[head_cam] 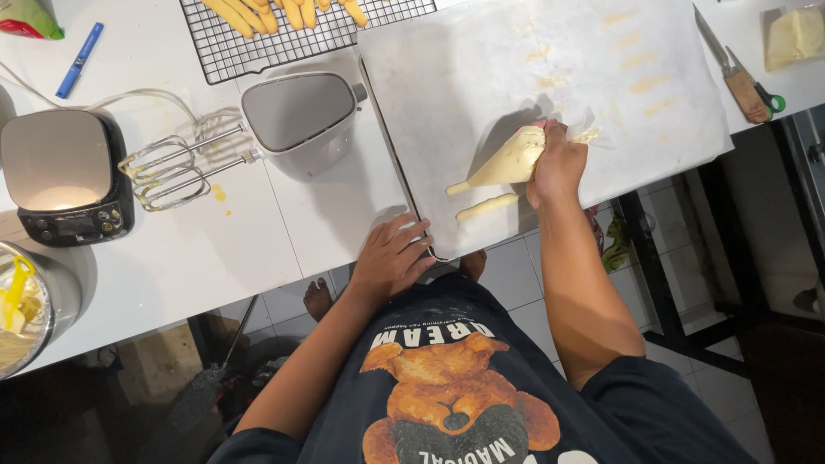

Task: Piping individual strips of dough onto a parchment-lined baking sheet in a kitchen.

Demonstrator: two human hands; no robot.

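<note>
1. Gripping one piping bag (pixel 507 161) full of pale batter, the right hand (pixel 559 163) has its fingers wrapped tight around the bag's wide end; the tip points left and down, over the parchment sheet (pixel 550 77) that covers one baking tray (pixel 388 146).
2. One finished strip of piped batter (pixel 486 206) lies on the parchment just below the bag's tip, near the sheet's front edge. A second strip appears to be forming at the tip itself.
3. The left hand (pixel 391 258) lies flat, fingers spread, holding nothing, pressed on the tray's front left corner at the edge of the white table (pixel 284 223).
4. One hand mixer (pixel 292 116) lies on its side left of the tray, with two beaters (pixel 172 172) smeared with batter.
5. One kitchen scale (pixel 64 176) stands left of the beaters.
6. One wire cooling rack (pixel 258 43) at the back carries baked golden fingers; the count is cut off by the frame.
7. One blue pen (pixel 79 60) lies at the back left; one knife (pixel 730 64) and one pair of green-handled scissors (pixel 760 90) lie at the right.
</note>
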